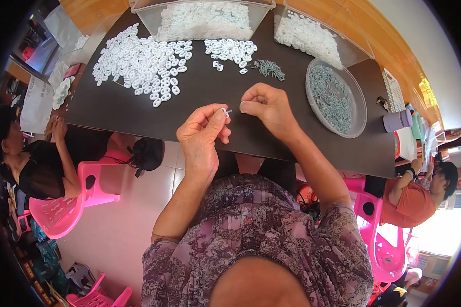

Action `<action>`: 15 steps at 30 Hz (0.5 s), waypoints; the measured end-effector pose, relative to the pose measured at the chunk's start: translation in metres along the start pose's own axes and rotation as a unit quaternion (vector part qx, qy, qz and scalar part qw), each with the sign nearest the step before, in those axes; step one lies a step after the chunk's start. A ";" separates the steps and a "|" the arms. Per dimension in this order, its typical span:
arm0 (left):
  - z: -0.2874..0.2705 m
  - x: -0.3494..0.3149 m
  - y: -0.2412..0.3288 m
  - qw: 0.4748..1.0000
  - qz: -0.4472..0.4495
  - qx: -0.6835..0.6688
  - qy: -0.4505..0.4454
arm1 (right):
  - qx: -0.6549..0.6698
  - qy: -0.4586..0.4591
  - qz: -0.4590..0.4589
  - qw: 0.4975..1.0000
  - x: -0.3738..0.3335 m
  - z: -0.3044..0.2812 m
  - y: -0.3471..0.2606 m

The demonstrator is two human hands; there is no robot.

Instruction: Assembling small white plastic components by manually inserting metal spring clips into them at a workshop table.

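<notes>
Above the table's near edge, my left hand pinches a small white plastic piece between thumb and forefinger. A thin grey screw sticks out of that piece toward the right. My right hand is held a short gap away, its thumb and forefinger closed together; whatever is between them cannot be made out. Beyond my hands lie a big spread of white two-holed oval pieces, a smaller group of the same pieces and a little heap of grey screws.
A round clear tub of grey screws stands at the right. Two clear bins of white parts line the table's far side. A lidded cup is near the right edge. People sit on pink chairs at both sides.
</notes>
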State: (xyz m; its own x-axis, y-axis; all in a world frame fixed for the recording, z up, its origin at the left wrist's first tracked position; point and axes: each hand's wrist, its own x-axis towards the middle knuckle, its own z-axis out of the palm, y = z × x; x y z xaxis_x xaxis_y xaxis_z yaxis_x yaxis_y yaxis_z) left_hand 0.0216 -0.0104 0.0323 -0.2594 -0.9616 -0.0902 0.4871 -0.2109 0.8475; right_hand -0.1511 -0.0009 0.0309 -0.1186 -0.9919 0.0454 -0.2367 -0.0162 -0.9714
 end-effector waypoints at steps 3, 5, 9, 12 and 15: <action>0.008 -0.004 0.001 1.000 -0.001 0.002 -0.008 | 0.131 -0.007 0.042 0.990 -0.013 -0.007 -0.015; 0.013 -0.006 0.000 1.000 0.000 0.008 -0.015 | 0.145 -0.006 0.049 0.988 -0.019 -0.010 -0.017; 0.023 -0.009 -0.004 0.999 0.004 0.017 -0.032 | 0.205 -0.001 0.067 0.977 -0.026 -0.017 -0.019; 0.032 -0.011 -0.006 0.999 0.009 0.034 -0.039 | 0.216 -0.003 0.067 0.974 -0.031 -0.022 -0.024; 0.039 -0.011 -0.010 0.997 0.021 0.054 -0.046 | 0.205 0.010 0.056 0.977 -0.037 -0.028 -0.022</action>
State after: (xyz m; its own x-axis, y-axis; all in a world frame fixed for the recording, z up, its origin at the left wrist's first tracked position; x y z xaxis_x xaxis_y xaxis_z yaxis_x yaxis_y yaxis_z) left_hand -0.0127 0.0086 0.0454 -0.3185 -0.9479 -0.0092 0.4076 -0.1457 0.9015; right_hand -0.1687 0.0396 0.0573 -0.1419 -0.9876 -0.0664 0.1847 0.0395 -0.9820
